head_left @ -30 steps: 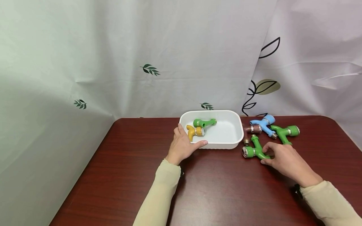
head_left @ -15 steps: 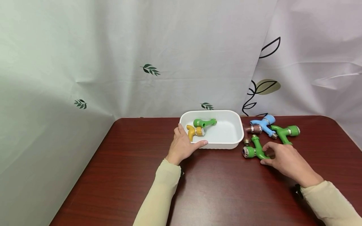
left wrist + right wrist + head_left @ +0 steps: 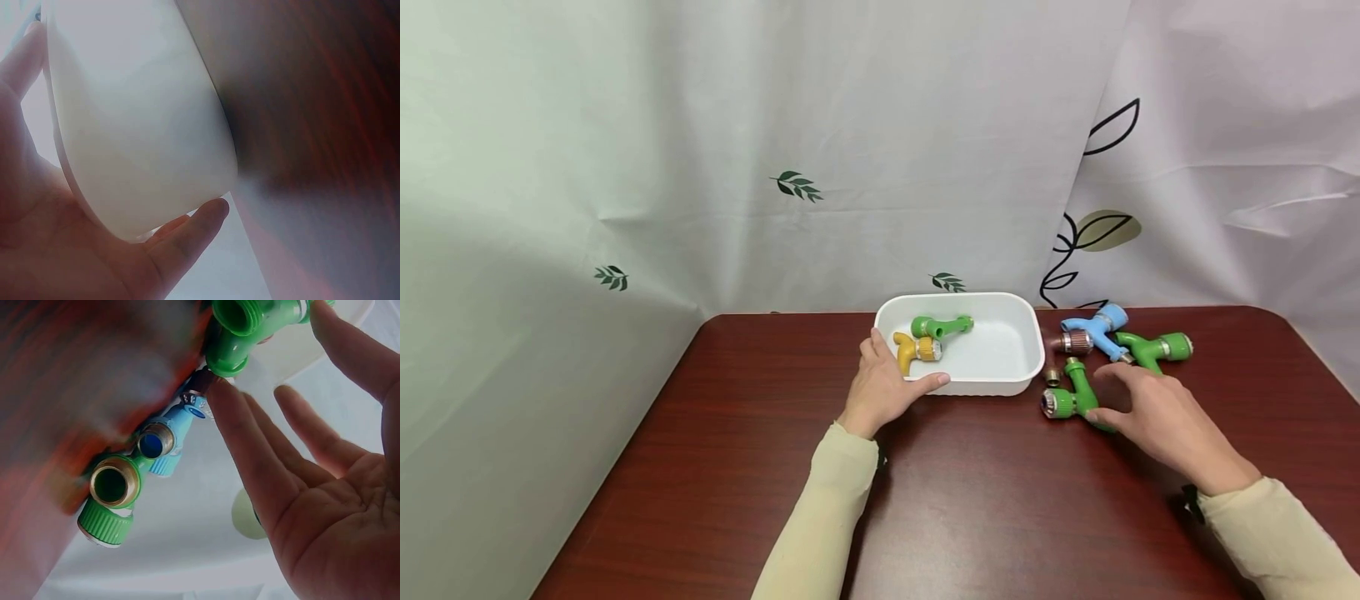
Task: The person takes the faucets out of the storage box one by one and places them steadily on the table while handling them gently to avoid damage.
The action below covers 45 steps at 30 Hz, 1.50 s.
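My left hand point(image 3: 877, 390) rests against the near left corner of a white plastic tray point(image 3: 992, 387), thumb along the front and fingers along the left end. In the left wrist view its fingertips point(image 3: 215, 211) touch the tray's outer wall point(image 3: 144, 156). Inside the tray lie a yellow tap point(image 3: 908, 353) and a green tap point(image 3: 953, 327). My right hand point(image 3: 1167, 421) is spread over another green tap point(image 3: 1078, 398) on the table, its thumb overlapping the spout end. The right wrist view shows this green tap point(image 3: 250, 331) between the spread thumb and fingers, not gripped.
Beyond my right hand lie a brown tap point(image 3: 1075, 342) beside the tray, a blue tap point(image 3: 1099, 327) and a further green tap point(image 3: 1157, 350), close together. The dark red table point(image 3: 970, 508) ends at a pale curtain point(image 3: 865, 167) behind.
My right hand's fingers have spread and lifted off the green tap they held; the tap stays on the table. My left hand and the tray keep their place.
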Each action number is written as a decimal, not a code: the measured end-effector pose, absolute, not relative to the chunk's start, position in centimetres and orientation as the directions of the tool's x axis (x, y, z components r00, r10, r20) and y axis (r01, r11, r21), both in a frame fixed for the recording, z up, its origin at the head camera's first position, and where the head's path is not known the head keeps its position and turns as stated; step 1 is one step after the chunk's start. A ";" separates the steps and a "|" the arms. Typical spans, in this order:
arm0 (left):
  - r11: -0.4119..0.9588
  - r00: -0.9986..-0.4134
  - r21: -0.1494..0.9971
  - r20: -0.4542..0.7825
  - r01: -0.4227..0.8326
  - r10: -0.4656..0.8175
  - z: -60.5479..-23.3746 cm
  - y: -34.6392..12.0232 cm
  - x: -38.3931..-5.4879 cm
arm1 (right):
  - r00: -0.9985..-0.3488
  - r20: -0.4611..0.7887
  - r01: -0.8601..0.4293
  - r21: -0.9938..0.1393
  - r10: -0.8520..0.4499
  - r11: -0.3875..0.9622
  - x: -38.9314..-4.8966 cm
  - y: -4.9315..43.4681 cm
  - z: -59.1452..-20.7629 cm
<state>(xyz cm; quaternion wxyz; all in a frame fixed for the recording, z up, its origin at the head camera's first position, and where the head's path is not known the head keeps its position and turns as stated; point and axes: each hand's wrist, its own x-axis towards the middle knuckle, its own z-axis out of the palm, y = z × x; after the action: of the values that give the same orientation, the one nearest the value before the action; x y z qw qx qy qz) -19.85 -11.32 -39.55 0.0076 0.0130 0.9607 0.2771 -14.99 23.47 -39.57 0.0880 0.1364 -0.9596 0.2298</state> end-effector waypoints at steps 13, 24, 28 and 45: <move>0.847 -1.000 0.531 -0.001 0.023 0.027 -39.6 -11.3 -19.9 | -0.907 0.371 -0.360 -0.435 -0.199 0.825 -14.9 21.9 -39.0; 0.844 -1.000 0.536 0.000 0.022 0.026 -39.5 -11.2 -19.9 | -0.858 0.464 -0.436 -0.434 -0.219 0.788 -15.3 19.4 -38.0; 0.846 -1.000 0.533 0.001 0.023 0.026 -39.6 -11.3 -19.9 | -0.850 0.477 -0.454 -0.444 -0.225 0.773 -15.7 18.2 -37.7; 0.847 -1.000 0.531 0.004 0.027 0.029 -39.8 -11.4 -19.9 | -0.873 0.430 -0.443 -0.497 -0.231 0.746 -17.0 13.0 -37.4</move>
<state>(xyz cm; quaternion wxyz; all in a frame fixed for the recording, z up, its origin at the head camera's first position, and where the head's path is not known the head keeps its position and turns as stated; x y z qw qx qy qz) -19.95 -11.43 -39.77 0.0020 0.0144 0.9609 0.2764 -16.98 13.02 -37.43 0.1733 0.1833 -0.9182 0.3054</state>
